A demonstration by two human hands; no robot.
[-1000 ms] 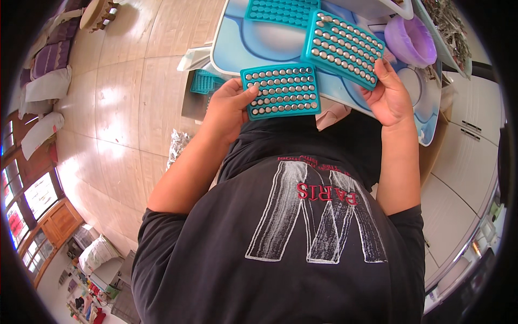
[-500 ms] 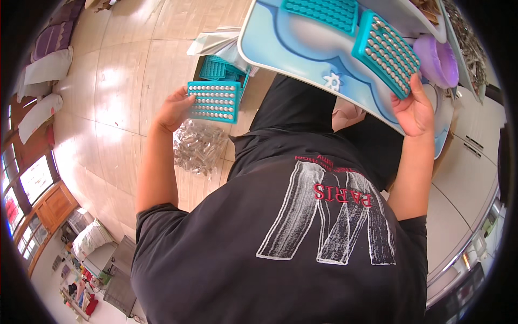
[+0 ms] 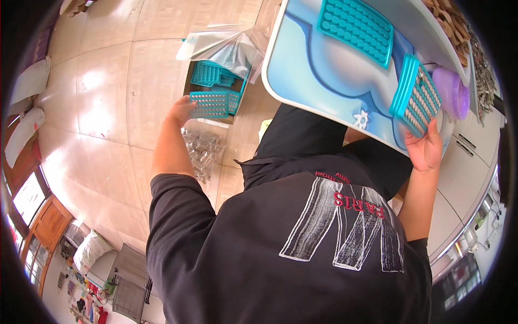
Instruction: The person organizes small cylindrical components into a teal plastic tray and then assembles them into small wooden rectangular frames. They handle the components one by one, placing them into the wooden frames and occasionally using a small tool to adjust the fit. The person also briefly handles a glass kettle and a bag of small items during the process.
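My left hand (image 3: 181, 109) reaches down to the floor and holds a teal tray (image 3: 211, 104) filled with small silver caps over a cardboard box (image 3: 216, 92) that holds more teal trays. My right hand (image 3: 426, 146) grips another filled teal tray (image 3: 415, 97), tilted on its edge at the near rim of the light-blue table (image 3: 334, 70). An empty teal tray (image 3: 355, 29) lies flat further back on the table.
A clear plastic bag (image 3: 226, 46) lies behind the box. A bag of small clear pieces (image 3: 202, 151) sits on the tiled floor beside my leg. A purple bowl (image 3: 452, 92) stands at the table's right end, next to white cabinets (image 3: 458, 178).
My left hand has carried its filled tray off the table and down to the box on the floor. The right-hand tray has tipped up onto its edge.
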